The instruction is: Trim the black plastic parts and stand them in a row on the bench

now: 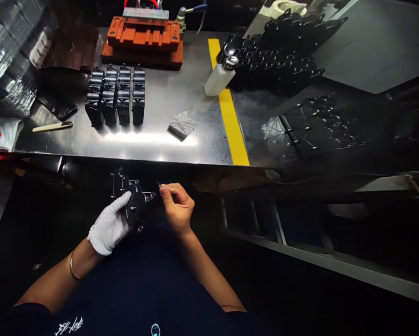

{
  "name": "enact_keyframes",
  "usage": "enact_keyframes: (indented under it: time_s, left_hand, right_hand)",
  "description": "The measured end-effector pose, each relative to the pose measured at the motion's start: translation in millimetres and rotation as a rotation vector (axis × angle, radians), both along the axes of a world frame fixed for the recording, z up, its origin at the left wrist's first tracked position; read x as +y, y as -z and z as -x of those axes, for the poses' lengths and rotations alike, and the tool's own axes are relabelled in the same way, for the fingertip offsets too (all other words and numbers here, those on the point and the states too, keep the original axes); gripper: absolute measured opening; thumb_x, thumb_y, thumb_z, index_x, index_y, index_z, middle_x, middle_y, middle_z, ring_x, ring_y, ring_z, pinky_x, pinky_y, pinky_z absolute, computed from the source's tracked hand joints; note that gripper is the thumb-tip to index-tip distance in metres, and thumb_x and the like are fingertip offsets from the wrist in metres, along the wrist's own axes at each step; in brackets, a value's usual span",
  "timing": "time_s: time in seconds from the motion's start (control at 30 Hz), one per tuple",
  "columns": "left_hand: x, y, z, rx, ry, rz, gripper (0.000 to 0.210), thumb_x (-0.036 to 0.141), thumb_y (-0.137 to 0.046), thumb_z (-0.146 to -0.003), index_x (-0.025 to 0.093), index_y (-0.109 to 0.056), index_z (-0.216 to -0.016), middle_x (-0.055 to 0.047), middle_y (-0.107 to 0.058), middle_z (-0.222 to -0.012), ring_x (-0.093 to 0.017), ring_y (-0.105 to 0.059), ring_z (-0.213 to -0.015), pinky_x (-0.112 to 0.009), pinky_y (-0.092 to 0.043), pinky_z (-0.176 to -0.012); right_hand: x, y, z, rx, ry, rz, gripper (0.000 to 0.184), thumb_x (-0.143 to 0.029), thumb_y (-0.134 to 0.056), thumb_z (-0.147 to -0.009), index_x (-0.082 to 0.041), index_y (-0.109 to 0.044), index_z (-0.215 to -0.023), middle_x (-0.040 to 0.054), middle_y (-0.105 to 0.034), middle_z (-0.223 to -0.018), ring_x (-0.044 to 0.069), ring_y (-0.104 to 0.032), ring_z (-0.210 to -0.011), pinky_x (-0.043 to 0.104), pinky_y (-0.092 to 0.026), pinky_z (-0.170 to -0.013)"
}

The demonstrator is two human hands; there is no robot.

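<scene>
My left hand (pixel 108 227), in a white glove, grips a black molded part (pixel 135 204) with bosses and small bright pins along its edges. It is held below the front edge of the bench, with my thumb across its face. Just right of the part, my bare right hand (pixel 178 207) is closed in a pinch. A small dark pointed tip (pixel 158 185) sticks out between thumb and forefinger, aimed toward the part; its kind is too small to make out. I cannot tell whether the tip touches the part.
On the metal bench (pixel 153 147) stand several black molded blocks (pixel 124 100) in rows, an orange fixture (pixel 144 39), a white pump bottle (pixel 218 80), a crumpled grey cloth pad (pixel 182 126) and a cream-handled pen-like tool (pixel 52 126). Stacked black parts (pixel 275 56) lie beyond the yellow stripe (pixel 234 130).
</scene>
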State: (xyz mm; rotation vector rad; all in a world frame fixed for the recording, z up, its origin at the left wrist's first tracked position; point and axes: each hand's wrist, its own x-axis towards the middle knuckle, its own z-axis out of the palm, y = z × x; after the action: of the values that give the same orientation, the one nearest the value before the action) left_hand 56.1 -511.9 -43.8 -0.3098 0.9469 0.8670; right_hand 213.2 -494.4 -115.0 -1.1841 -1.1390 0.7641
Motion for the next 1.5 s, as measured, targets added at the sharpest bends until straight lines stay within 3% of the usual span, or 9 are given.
enact_keyframes:
  time_s: [0.1, 0.27, 0.53, 0.63, 0.7, 0.87, 1.0, 1.13, 1.5]
  left_hand:
    - [-4, -7.8, 2, 0.02, 0.067, 0.036, 0.024, 0.015, -0.048, -0.093, 0.007, -0.07, -0.088, -0.008, -0.075, -0.078, -0.016, -0.072, -0.07, -0.025, -0.06, -0.073]
    - [0, -6.5, 2, 0.022, -0.023, 0.03, 0.023, 0.018, -0.048, -0.094, 0.009, -0.07, -0.092, -0.005, -0.075, -0.08, -0.015, -0.072, -0.073, -0.024, -0.059, -0.076]
    - [1, 4.2, 4, 0.036, 0.006, -0.02, 0.021, 0.018, -0.051, -0.092, 0.011, -0.071, -0.089, -0.005, -0.075, -0.081, -0.014, -0.072, -0.073, -0.024, -0.058, -0.079]
    - [-4, 4.9, 12, 0.069, 0.108, -0.146, 0.013, 0.014, -0.064, -0.082, 0.01, -0.072, -0.091, -0.007, -0.076, -0.085, -0.019, -0.072, -0.081, -0.029, -0.057, -0.086]
    - [-7, 3.5, 18, 0.084, 0.19, -0.304, 0.028, 0.013, -0.074, -0.072, 0.012, -0.071, -0.1, -0.01, -0.075, -0.094, -0.026, -0.071, -0.093, -0.036, -0.054, -0.092]
    - [2, -1.8, 25, 0.173, 0.233, -0.547, 0.055, 0.006, -0.08, -0.061, 0.017, -0.068, -0.114, -0.01, -0.072, -0.108, -0.032, -0.064, -0.109, -0.039, -0.049, -0.097]
    - [11, -1.4, 23, 0.21, 0.282, -0.581, 0.059, 0.004, -0.081, -0.058, 0.017, -0.068, -0.113, -0.009, -0.073, -0.105, -0.033, -0.063, -0.109, -0.04, -0.048, -0.098]
    - [9, 4.0, 19, 0.23, 0.26, -0.576, 0.054, 0.008, -0.082, -0.059, 0.015, -0.069, -0.111, -0.011, -0.072, -0.107, -0.033, -0.064, -0.108, -0.04, -0.048, -0.098]
    - [-4, 20.1, 6, 0.169, 0.182, -0.474, 0.048, 0.021, -0.074, -0.075, 0.018, -0.062, -0.122, -0.009, -0.072, -0.108, -0.027, -0.067, -0.102, -0.035, -0.053, -0.089]
  right_hand:
    - [0, -2.7, -6, 0.034, -0.002, 0.036, 0.012, -0.026, -0.066, -0.082, -0.02, -0.067, -0.071, 0.001, -0.063, -0.069, 0.013, -0.059, -0.065, 0.028, -0.047, -0.06]
    - [-14, -21.6, -9, 0.048, -0.224, -0.01, 0.005, -0.023, -0.067, -0.082, -0.023, -0.071, -0.08, 0.0013, -0.064, -0.071, 0.014, -0.059, -0.066, 0.029, -0.047, -0.06]
    - [-11, -22.4, -6, 0.005, -0.246, -0.03, 0.005, -0.021, -0.067, -0.082, -0.023, -0.071, -0.079, 0.0008, -0.065, -0.071, 0.013, -0.059, -0.063, 0.028, -0.047, -0.059]
    - [-5, -18.8, -8, -0.111, -0.223, 0.0, 0.008, -0.023, -0.066, -0.082, -0.021, -0.07, -0.075, 0.0013, -0.066, -0.07, 0.013, -0.059, -0.063, 0.027, -0.047, -0.059]
    - [-3, -20.6, -13, -0.179, -0.256, 0.022, 0.013, -0.025, -0.063, -0.085, -0.02, -0.068, -0.074, 0.0016, -0.065, -0.069, 0.014, -0.06, -0.063, 0.027, -0.047, -0.059]
    - [-6, -40.9, -31, -0.336, -0.655, -0.101, 0.035, -0.035, -0.04, -0.097, -0.019, -0.064, -0.078, 0.0002, -0.057, -0.06, 0.011, -0.051, -0.051, 0.025, -0.04, -0.051]
    - [-7, -50.7, -34, -0.496, -0.807, -0.27, 0.047, -0.061, -0.053, -0.085, -0.019, -0.055, -0.064, -0.0028, -0.045, -0.052, 0.01, -0.039, -0.047, 0.025, -0.03, -0.046]
    - [-4, -47.7, -33, -0.598, -0.77, -0.301, 0.054, -0.057, -0.058, -0.084, -0.02, -0.041, -0.049, -0.0044, -0.036, -0.047, 0.008, -0.033, -0.045, 0.025, -0.024, -0.045]
    - [0, -43.8, -34, -0.636, -0.506, -0.283, 0.05, -0.062, -0.054, -0.084, -0.02, -0.05, -0.056, -0.0016, -0.043, -0.051, 0.01, -0.039, -0.049, 0.026, -0.027, -0.047]
